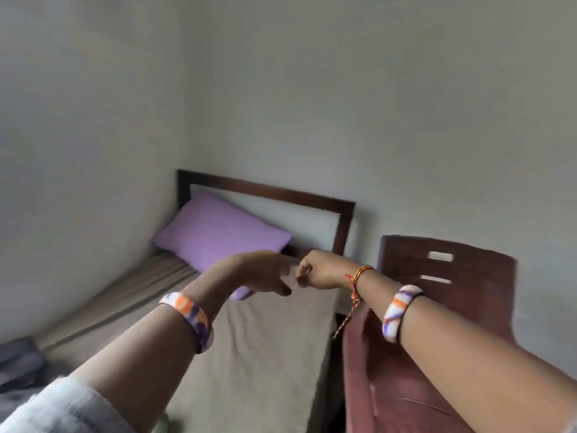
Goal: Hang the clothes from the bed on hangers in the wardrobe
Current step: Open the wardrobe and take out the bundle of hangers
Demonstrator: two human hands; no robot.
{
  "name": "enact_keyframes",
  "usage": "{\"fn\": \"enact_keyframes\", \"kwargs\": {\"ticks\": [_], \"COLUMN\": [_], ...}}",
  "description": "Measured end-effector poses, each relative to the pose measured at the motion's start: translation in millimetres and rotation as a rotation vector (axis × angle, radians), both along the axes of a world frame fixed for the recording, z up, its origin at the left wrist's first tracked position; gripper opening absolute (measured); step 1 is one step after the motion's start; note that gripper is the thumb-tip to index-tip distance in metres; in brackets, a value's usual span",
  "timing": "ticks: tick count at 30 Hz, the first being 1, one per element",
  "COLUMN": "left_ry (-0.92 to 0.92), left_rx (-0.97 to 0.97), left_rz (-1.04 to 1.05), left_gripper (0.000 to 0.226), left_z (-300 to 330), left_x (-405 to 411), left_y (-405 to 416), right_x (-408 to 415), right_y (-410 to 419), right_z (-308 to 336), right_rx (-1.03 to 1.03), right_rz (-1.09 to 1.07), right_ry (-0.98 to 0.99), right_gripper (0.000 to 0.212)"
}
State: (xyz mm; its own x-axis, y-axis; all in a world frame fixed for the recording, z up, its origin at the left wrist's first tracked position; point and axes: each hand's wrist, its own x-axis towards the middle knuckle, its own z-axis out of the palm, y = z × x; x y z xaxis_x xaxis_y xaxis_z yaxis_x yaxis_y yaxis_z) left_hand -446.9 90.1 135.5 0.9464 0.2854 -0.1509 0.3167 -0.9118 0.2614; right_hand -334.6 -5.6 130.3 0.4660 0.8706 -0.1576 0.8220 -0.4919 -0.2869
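Both my arms reach forward over the bed [265, 354], which has a grey-brown sheet. My left hand [262, 273] hangs with relaxed, loosely bent fingers and holds nothing. My right hand [318, 270] is curled into a loose fist close beside it, and nothing shows in it. A dark grey-blue pile of clothes [18, 364] lies on the bed at the far left edge of the view. No hanger and no wardrobe are in view.
A purple pillow [218, 235] leans at the head of the bed under the dark wooden headboard [343, 214]. A reddish-brown plastic chair [443, 295] stands right of the bed, under my right forearm. White walls close in behind and on the left.
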Motion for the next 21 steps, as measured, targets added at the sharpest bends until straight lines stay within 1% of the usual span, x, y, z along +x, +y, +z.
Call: {"fn": "enact_keyframes", "kwargs": {"ticks": [3,5,7,10,14,17,21], "left_ry": [-0.075,-0.114,-0.155,-0.205,-0.252,-0.266,-0.293], "left_rx": [0.023,0.04,0.057,0.059,-0.021,-0.062,-0.136], "left_rz": [-0.233,-0.366,-0.489,-0.665,-0.921,-1.097,-1.319], "left_gripper": [0.042,0.037,0.036,0.04,0.041,0.04,0.038], "left_z": [26.6,43.3,58.9,77.6,98.1,107.6,116.7], "left_x": [59.2,89.4,112.9,136.5,135.0,114.9,79.9], "left_y": [-61.5,-109.4,-162.5,-250.7,-382.8,-484.8,-618.9], "right_x": [38.4,54.4,62.3,58.5,20.6,-25.4,-98.0], "right_y": [-81.4,-139.9,-202.6,-302.4,-442.8,-544.4,-670.2], "right_z": [26.9,42.5,56.4,74.3,93.3,103.5,115.3], "right_rx": [0.033,0.05,0.062,0.061,0.057,0.006,0.013], "right_rz": [-0.214,-0.354,-0.483,-0.678,-0.932,-1.104,-1.306], "right_ry": [-0.064,-0.102,-0.132,-0.182,-0.212,-0.223,-0.256], "right_gripper": [0.026,0.029,0.029,0.031,0.03,0.032,0.03]}}
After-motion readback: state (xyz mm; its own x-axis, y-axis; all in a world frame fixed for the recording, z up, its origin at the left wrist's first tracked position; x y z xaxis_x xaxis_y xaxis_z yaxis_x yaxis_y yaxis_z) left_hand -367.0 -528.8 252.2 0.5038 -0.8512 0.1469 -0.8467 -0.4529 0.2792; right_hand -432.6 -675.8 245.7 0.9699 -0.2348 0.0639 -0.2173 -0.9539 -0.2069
